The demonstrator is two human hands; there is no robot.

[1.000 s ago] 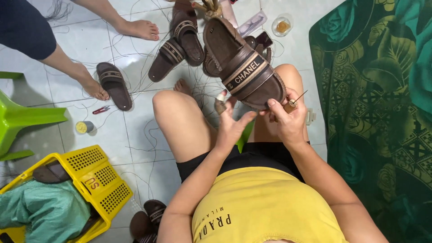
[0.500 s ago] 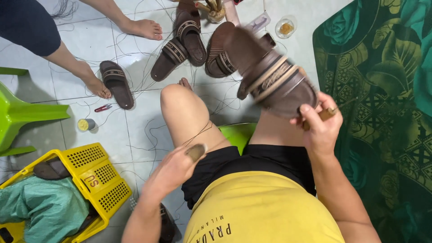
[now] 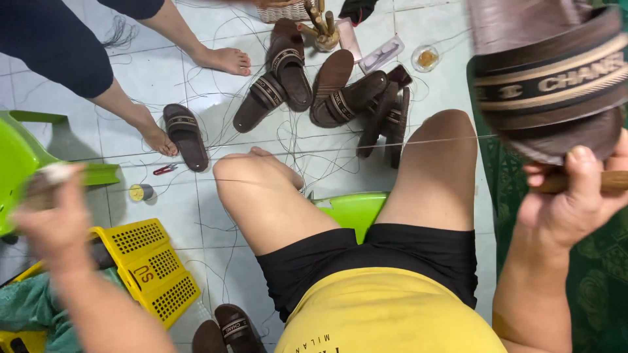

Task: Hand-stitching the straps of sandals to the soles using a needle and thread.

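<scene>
My right hand (image 3: 572,202) is raised at the right edge, closed around a wooden tool handle (image 3: 611,181) and pressing a brown slide sandal (image 3: 543,78) with a striped strap against its fingers. A thin thread (image 3: 314,151) runs taut from the sandal across both my knees to the left. My left hand (image 3: 55,216) is far out at the left, blurred, with its fingers pinched on the thread's end. I sit on a low green stool (image 3: 353,209).
Several matching brown sandals (image 3: 340,98) lie on the tiled floor ahead among loose threads. Another person's bare feet (image 3: 222,60) stand at the upper left beside one sandal (image 3: 186,136). A yellow basket (image 3: 154,265), a green chair (image 3: 19,163) and a thread spool (image 3: 139,192) are at the left.
My left hand has swung further out to the left, drawing the thread tight. My right hand has lifted the sandal up and to the right, closer to the camera.
</scene>
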